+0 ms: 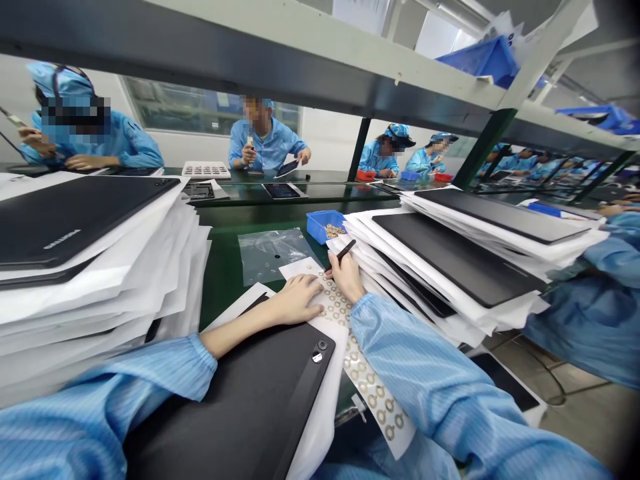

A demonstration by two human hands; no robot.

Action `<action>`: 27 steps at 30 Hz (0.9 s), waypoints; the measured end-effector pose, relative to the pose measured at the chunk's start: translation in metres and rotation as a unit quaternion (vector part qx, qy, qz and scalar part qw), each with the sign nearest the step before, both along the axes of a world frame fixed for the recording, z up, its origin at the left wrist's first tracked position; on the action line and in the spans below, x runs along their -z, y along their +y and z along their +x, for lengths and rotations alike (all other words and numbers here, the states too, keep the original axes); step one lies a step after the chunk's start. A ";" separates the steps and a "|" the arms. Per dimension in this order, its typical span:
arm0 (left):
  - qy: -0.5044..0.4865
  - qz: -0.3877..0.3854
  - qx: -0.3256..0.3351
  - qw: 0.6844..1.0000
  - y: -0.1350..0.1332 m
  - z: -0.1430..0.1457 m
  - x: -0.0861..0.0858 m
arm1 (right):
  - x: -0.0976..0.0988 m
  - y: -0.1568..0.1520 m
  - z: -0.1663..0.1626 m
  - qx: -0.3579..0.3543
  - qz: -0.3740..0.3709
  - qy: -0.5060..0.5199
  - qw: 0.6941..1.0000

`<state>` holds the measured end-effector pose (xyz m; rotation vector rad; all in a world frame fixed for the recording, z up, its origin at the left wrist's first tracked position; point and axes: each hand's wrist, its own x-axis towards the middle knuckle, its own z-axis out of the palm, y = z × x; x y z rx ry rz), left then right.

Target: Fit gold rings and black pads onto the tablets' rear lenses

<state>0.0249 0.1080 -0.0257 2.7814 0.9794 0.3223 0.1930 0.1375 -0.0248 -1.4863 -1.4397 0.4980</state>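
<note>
My left hand (296, 300) lies with curled fingers on the far corner of a black tablet back cover (250, 393) in front of me, its fingertips touching a long white strip of ring-shaped stickers (373, 393). My right hand (345, 275) is closed around a thin black tweezer-like tool (345, 251), its tip held over the far end of the strip. The cover has a small camera hole (321, 345) near its corner. Both arms wear light blue sleeves.
Tall stacks of black covers between white sheets stand at the left (90, 267) and right (465, 260). A small blue parts box (320, 223) and a clear plastic bag (273, 253) lie on the green belt. Several workers in blue sit opposite; another person's sleeve (595, 300) is at right.
</note>
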 end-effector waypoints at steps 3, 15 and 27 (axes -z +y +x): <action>0.006 -0.005 -0.008 1.000 -0.001 0.000 -0.001 | 0.002 0.001 0.001 0.000 -0.001 0.003 1.000; 0.046 -0.003 -0.021 0.999 0.003 0.000 -0.006 | 0.010 0.003 0.001 -0.002 0.011 0.028 1.000; 0.019 0.016 -0.006 1.000 0.005 0.002 -0.003 | -0.023 -0.077 0.009 -0.188 -0.086 0.122 0.971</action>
